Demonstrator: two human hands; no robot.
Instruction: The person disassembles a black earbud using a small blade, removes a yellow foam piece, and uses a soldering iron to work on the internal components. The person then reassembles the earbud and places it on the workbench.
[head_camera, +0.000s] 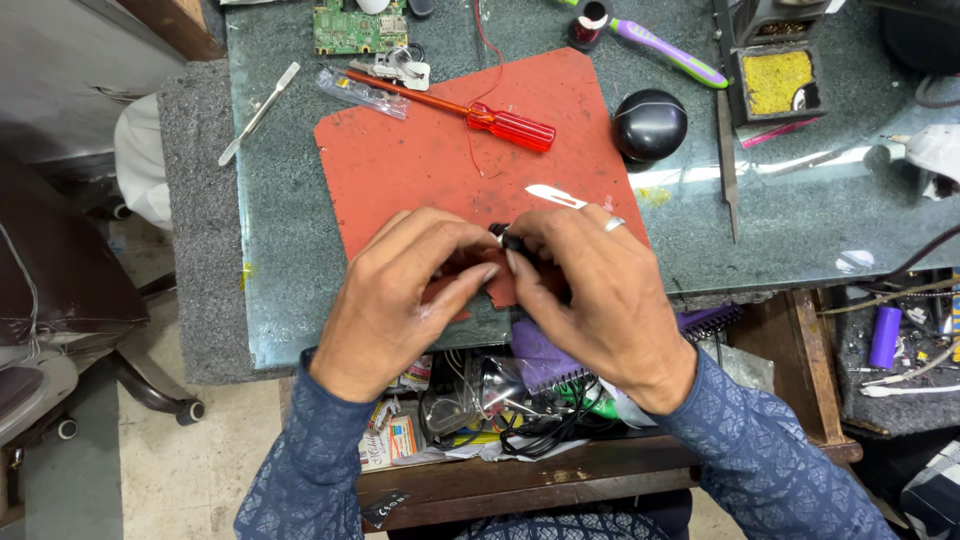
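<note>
A small black part (508, 238) sits pinched between the fingertips of both hands, just above the near edge of the red mat (420, 160). Most of the part is hidden by the fingers, so its shape cannot be told. The left hand (400, 300) curls its fingers (470, 280) inward and closes on the part from the left side; the right hand (600, 290), wearing a ring, closes its fingers (530, 250) on it from the right, thumbs meeting underneath.

Just beyond the right fingers a small white blade (556, 195) lies on the mat. Farther out from the fingers, a red-handled screwdriver (480, 115) lies across the mat's far part, with a thin red wire (474, 150) trailing beside it. To the right of that, off the mat, rests a black dome-shaped object (650, 124) on the bench (780, 220). At the far left of the bench lie a metal spatula tool (258, 113) and a green circuit board (348, 28). Below the wrists, an open drawer (520, 480) holds tangled cables and a purple brush.
</note>
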